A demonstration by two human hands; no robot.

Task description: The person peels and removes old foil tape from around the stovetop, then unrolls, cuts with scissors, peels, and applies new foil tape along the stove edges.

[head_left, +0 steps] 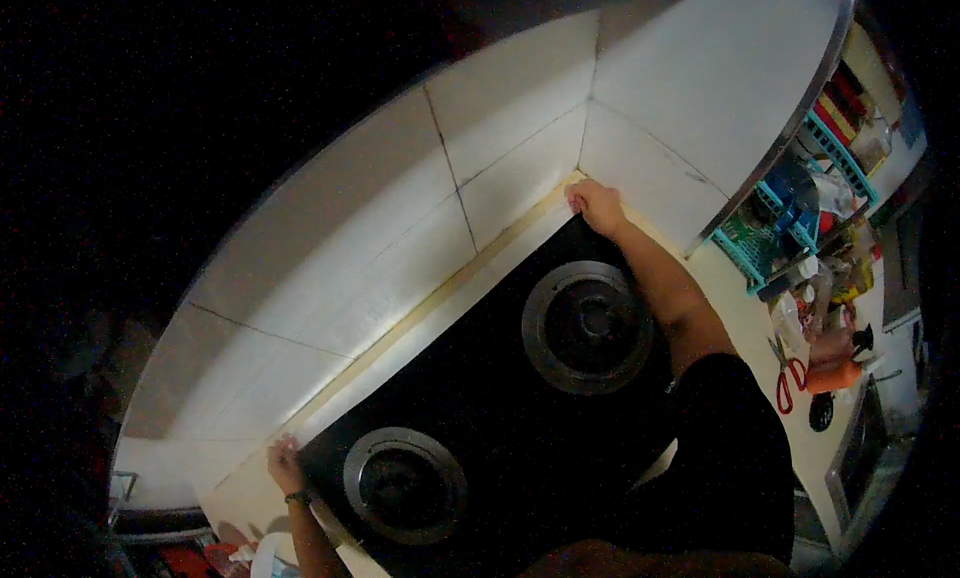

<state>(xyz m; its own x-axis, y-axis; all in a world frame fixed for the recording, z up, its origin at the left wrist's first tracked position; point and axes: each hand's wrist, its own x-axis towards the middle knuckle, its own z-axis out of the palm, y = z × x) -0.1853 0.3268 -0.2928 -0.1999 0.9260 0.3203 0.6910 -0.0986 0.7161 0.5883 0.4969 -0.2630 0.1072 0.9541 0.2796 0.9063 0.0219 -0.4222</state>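
Note:
A black glass cooktop (480,408) with two round burners (587,326) (405,483) lies on a pale counter against a white tiled wall (400,228). A beige strip (440,296) runs along the cooktop's back edge at the foot of the wall. My right hand (597,206) is closed over the far back corner of the cooktop, at one end of the strip. My left hand (283,465), with a band on its wrist, grips the other back corner. My black sleeve (730,448) covers part of the cooktop's front edge.
To the right, a teal dish rack (775,240) holds kitchen items. Red-handled scissors (788,375) and an orange object (835,376) lie on the counter (745,323) beside it. A metal-edged partition (775,148) separates the tiled wall from the rack.

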